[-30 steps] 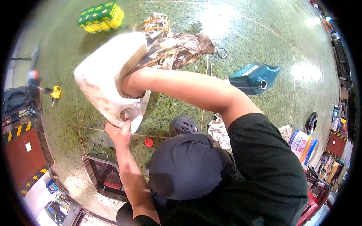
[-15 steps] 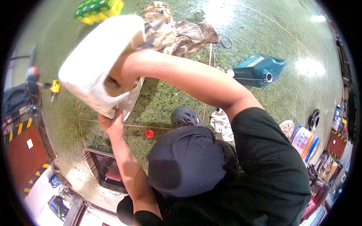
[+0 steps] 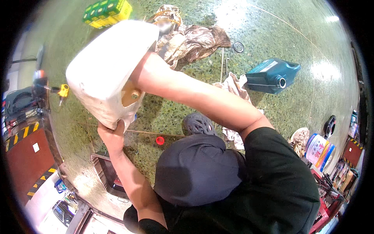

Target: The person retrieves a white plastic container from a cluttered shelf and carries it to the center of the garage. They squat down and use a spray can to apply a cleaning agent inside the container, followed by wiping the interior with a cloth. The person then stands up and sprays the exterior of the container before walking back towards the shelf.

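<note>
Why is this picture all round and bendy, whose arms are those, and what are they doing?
There's no robot here, just a person with two bare hands. A camera worn on their head looks down, and its very wide lens bends straight edges. The left hand grips the lower edge of a big white container. The right arm reaches into its opening, so the right hand is hidden. On the speckled green floor lie a red cap, a teal jug, green and yellow boxes and crumpled brown cloth.
</note>
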Motion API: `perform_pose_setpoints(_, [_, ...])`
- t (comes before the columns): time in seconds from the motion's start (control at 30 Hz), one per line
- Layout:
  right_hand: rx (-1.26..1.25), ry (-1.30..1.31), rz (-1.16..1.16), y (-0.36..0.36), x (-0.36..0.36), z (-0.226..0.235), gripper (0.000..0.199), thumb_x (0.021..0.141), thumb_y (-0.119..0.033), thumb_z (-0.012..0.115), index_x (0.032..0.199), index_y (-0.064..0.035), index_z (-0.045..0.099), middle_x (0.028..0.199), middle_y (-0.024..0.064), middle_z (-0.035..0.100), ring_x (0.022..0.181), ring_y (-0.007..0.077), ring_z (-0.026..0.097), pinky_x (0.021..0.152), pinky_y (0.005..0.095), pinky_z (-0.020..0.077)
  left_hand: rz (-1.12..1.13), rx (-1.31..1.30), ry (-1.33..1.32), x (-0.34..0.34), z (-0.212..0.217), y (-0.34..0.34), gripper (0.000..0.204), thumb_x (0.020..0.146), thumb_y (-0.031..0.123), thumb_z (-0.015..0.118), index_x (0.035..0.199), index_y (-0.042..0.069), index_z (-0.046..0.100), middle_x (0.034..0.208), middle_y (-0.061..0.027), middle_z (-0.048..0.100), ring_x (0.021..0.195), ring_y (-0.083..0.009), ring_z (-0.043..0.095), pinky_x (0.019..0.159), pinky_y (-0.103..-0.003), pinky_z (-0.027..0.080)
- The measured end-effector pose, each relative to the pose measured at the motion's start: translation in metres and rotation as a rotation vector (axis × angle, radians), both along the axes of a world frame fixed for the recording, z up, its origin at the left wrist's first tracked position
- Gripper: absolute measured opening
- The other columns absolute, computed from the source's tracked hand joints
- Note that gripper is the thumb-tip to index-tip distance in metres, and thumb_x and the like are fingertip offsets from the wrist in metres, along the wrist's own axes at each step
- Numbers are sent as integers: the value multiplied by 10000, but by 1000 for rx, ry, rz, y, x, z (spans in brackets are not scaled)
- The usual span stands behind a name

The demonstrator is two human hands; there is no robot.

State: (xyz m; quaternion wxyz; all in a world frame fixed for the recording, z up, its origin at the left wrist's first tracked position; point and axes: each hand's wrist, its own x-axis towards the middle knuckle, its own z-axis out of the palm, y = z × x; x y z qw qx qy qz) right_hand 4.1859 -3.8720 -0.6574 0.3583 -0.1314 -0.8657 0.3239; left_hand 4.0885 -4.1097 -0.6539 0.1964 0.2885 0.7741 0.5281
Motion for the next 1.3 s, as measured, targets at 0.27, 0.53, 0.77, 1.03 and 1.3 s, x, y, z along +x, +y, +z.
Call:
perform_pose_setpoints(0.27, [79,60,243,-9,-37,-26,465,849,-256,618,1294,-120,600,1299,130,602,1212,320,551,1064,443,389,-44,-105,188,15,17,14,294,776,-5,679,1063,-48,634,1008,-98,705,959,-151,628,849,-320,488])
perform_pose_setpoints(0.53, [75,-337,542,6,-78,-41,357,841,-213,619,1175,-95,663,1145,147,654,1078,342,607,960,445,454,19,-127,314,10,4,22,356,760,14,679,1106,-55,633,1028,-130,707,984,-185,640,852,-333,493])
perform_pose_setpoints(0.77, [122,-396,589,13,-88,-52,277,833,-175,620,1070,-72,718,1010,163,700,960,360,656,869,447,510,84,-67,284,0,-15,39,321,767,19,689,1077,-51,640,1012,-128,714,966,-175,655,851,-320,492])
perform_pose_setpoints(1.03, [-321,65,-82,-5,46,-44,313,832,7,572,1132,-55,636,1066,172,647,1017,380,617,911,460,486,439,292,-91,-34,-30,24,511,715,-121,657,1215,-51,574,1122,-108,637,996,-197,634,882,-316,512])
perform_pose_setpoints(1.3, [51,-520,283,-46,42,-179,364,822,-62,619,1185,-66,646,1181,136,642,1156,341,579,997,437,470,584,493,-403,-53,-3,6,555,681,-183,572,1187,41,534,1060,-52,520,1031,-229,548,910,-359,501])
